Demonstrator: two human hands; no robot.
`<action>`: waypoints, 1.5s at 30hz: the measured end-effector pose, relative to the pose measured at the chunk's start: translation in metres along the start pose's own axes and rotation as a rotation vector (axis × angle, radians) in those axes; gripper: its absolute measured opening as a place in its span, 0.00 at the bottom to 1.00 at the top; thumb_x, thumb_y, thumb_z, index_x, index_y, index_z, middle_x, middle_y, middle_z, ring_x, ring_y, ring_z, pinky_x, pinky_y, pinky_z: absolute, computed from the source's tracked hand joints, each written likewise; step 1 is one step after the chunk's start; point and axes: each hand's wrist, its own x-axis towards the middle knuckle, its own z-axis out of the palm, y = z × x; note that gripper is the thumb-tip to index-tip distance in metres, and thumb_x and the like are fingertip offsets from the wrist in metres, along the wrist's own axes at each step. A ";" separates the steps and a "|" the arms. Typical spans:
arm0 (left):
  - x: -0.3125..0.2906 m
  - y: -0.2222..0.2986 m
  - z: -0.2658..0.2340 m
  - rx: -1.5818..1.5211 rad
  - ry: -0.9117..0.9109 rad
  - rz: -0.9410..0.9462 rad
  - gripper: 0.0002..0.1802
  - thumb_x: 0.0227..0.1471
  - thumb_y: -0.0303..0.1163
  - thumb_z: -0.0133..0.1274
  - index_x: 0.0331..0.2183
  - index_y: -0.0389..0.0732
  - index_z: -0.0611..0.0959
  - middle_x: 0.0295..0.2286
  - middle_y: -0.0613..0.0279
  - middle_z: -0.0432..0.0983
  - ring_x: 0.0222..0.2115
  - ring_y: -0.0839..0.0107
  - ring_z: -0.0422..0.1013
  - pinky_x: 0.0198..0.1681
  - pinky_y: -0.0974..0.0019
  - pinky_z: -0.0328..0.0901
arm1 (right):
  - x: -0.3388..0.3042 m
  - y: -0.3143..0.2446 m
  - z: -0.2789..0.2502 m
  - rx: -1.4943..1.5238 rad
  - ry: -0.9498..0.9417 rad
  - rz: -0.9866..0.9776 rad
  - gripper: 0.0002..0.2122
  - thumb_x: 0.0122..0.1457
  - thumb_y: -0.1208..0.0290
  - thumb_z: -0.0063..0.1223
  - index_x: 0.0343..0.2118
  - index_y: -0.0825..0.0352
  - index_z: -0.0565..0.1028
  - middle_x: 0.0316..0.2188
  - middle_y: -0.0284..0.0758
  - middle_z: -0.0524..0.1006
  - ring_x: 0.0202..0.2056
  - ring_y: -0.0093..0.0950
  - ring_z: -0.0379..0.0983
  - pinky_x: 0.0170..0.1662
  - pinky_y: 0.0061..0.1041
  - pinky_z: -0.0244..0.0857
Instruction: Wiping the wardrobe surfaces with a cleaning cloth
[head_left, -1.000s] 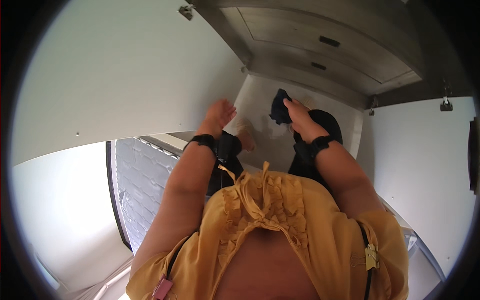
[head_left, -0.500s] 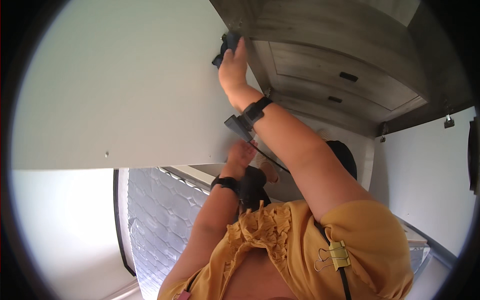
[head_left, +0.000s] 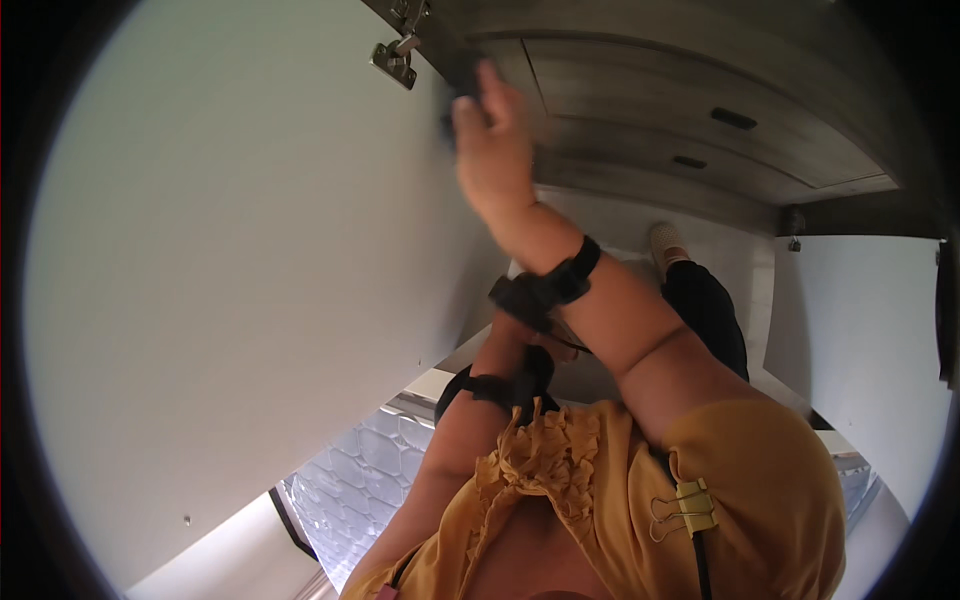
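Observation:
My right hand [head_left: 495, 160] reaches up along the hinge side of a broad pale door panel [head_left: 250, 250]. Its fingers are closed round a dark, bluish-black item [head_left: 462, 95], smeared by motion, so I cannot make out its kind. A metal hinge [head_left: 396, 62] shows on the panel just above and left of that hand. Lower down, my left hand [head_left: 513, 326] is close to the panel's lower edge. The black wrist device [head_left: 540, 292] on my right arm covers most of it, and its fingers are hidden.
A dark wood-look cabinet [head_left: 640, 90] with black pulls [head_left: 733, 119] runs along the far side. Another pale door [head_left: 860, 330] hangs at the right. My foot [head_left: 665, 240] stands below on the light floor. Silvery quilted sheeting [head_left: 360, 470] shows under the panel at lower left.
The pale panel's lower edge has swung from nearly level to a slant. My right hand has come off the hinge, which now shows, and moved slightly right and down. My left hand is more covered.

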 end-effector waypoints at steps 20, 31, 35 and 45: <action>-0.040 0.017 -0.032 0.244 0.144 0.375 0.17 0.60 0.34 0.45 0.46 0.34 0.75 0.41 0.55 0.76 0.43 0.61 0.73 0.48 0.60 0.68 | -0.046 0.093 0.009 0.110 -0.260 -0.366 0.24 0.68 0.66 0.37 0.65 0.68 0.55 0.67 0.52 0.48 0.67 0.48 0.47 0.66 0.39 0.43; -0.045 0.026 -0.003 -0.042 0.304 0.252 0.16 0.59 0.34 0.46 0.46 0.34 0.76 0.43 0.55 0.73 0.44 0.64 0.71 0.50 0.59 0.65 | -0.065 0.236 -0.020 -0.178 -0.110 0.226 0.24 0.68 0.64 0.31 0.63 0.72 0.55 0.63 0.49 0.58 0.63 0.46 0.54 0.66 0.34 0.47; -0.049 0.022 -0.020 0.409 0.298 0.361 0.15 0.58 0.30 0.48 0.46 0.33 0.76 0.46 0.56 0.72 0.47 0.61 0.70 0.53 0.58 0.64 | -0.080 0.266 -0.024 -0.231 -0.102 0.224 0.24 0.69 0.63 0.30 0.64 0.72 0.53 0.64 0.49 0.57 0.64 0.46 0.53 0.66 0.35 0.47; -0.052 0.038 -0.012 0.801 0.378 0.435 0.16 0.63 0.36 0.45 0.48 0.37 0.73 0.46 0.59 0.69 0.51 0.67 0.64 0.59 0.57 0.55 | -0.120 0.280 -0.015 -0.051 -0.022 0.642 0.23 0.69 0.69 0.30 0.65 0.73 0.52 0.64 0.49 0.55 0.65 0.42 0.50 0.66 0.32 0.45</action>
